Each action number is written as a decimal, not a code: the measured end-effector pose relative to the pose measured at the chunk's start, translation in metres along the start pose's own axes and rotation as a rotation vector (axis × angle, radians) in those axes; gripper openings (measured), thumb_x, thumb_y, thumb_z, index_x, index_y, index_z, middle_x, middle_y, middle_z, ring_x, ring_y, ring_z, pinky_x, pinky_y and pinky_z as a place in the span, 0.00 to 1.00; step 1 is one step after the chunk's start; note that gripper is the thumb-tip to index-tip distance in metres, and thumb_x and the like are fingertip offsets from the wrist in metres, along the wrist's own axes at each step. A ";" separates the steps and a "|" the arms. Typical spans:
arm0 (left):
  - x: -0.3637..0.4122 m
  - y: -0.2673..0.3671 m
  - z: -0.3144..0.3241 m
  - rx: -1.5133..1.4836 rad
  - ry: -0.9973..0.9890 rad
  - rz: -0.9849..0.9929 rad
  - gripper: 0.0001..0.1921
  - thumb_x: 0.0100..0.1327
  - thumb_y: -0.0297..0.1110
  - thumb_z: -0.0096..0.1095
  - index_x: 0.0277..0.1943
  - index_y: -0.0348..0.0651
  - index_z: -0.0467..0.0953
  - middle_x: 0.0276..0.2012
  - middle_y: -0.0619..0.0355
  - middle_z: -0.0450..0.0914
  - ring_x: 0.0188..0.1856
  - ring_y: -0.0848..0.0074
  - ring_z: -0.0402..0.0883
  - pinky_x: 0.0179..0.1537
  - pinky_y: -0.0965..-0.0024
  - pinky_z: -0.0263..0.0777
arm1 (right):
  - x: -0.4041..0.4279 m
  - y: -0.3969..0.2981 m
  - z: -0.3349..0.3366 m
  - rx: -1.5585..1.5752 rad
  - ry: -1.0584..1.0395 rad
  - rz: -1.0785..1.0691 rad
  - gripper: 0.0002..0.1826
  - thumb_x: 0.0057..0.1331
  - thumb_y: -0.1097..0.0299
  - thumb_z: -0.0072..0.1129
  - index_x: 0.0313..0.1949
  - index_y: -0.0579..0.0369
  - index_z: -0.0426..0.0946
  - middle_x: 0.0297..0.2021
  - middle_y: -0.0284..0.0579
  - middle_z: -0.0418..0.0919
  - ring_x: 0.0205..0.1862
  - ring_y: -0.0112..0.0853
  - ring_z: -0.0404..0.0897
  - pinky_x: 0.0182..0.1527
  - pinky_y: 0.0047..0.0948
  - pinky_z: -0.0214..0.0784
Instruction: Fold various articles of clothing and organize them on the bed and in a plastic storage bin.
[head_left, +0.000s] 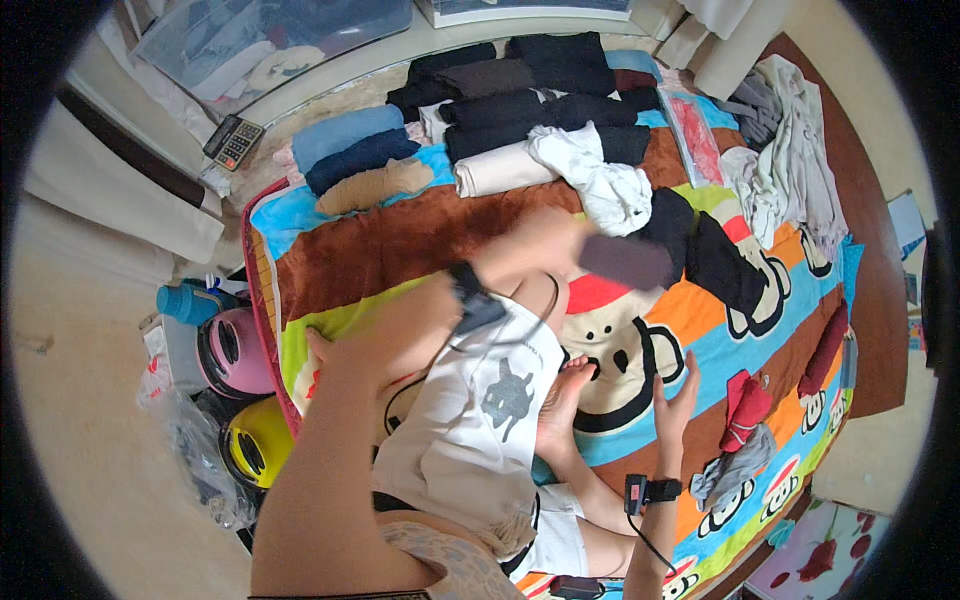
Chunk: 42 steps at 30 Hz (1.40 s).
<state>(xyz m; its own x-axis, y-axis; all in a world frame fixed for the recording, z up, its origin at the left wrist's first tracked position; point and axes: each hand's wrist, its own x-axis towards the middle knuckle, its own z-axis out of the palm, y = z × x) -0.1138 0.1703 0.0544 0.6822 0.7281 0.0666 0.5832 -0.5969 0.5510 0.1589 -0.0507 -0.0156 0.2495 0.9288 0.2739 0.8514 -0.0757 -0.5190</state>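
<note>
My left hand (544, 238), blurred, reaches across the bed with a dark strap and box on its wrist. It holds a dark purple rolled cloth (626, 262), also blurred, over the blanket beside black folded garments (724, 262). My right hand (673, 401) is raised over the blanket (615, 450), fingers apart and holding nothing. A wired device is strapped to that wrist. A white garment with a grey animal print (506, 397) covers my front, and my bare foot (562, 397) rests near a monkey face on the blanket.
Rolled black clothes (540, 112), blue rolls (349, 139), a tan roll (375, 184) and a crumpled white cloth (600, 180) line the far side. Right are loose clothes (784, 150), a clear packet (694, 139), a red cloth (746, 409) and a maroon roll (825, 349). A calculator (234, 142) lies left.
</note>
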 end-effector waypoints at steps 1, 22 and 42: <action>-0.016 -0.029 -0.025 0.031 0.162 -0.061 0.24 0.43 0.41 0.66 0.46 0.45 0.74 0.30 0.45 0.79 0.33 0.54 0.79 0.36 0.57 0.72 | 0.006 -0.016 0.005 -0.011 -0.022 -0.025 0.33 0.54 0.73 0.59 0.59 0.63 0.57 0.56 0.57 0.64 0.58 0.50 0.63 0.59 0.39 0.54; -0.187 -0.298 -0.039 -0.127 0.036 -0.833 0.18 0.40 0.40 0.61 0.32 0.33 0.73 0.30 0.51 0.75 0.34 0.65 0.74 0.34 0.66 0.67 | -0.010 -0.044 0.060 -0.182 -0.434 -0.009 0.26 0.53 0.74 0.58 0.53 0.57 0.65 0.50 0.53 0.69 0.50 0.49 0.70 0.50 0.41 0.64; -0.153 -0.267 0.016 0.964 0.366 -0.472 0.27 0.51 0.27 0.57 0.56 0.40 0.61 0.52 0.45 0.66 0.56 0.54 0.65 0.56 0.52 0.57 | -0.095 0.007 0.032 -0.039 -0.336 0.328 0.18 0.58 0.73 0.54 0.49 0.60 0.68 0.42 0.55 0.75 0.43 0.49 0.75 0.44 0.39 0.68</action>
<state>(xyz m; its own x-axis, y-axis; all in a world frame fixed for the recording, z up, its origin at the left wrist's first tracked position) -0.3667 0.2133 -0.1164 0.2268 0.9094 0.3488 0.9524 -0.1322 -0.2746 0.1262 -0.1282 -0.0711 0.3502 0.9192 -0.1801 0.7710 -0.3920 -0.5018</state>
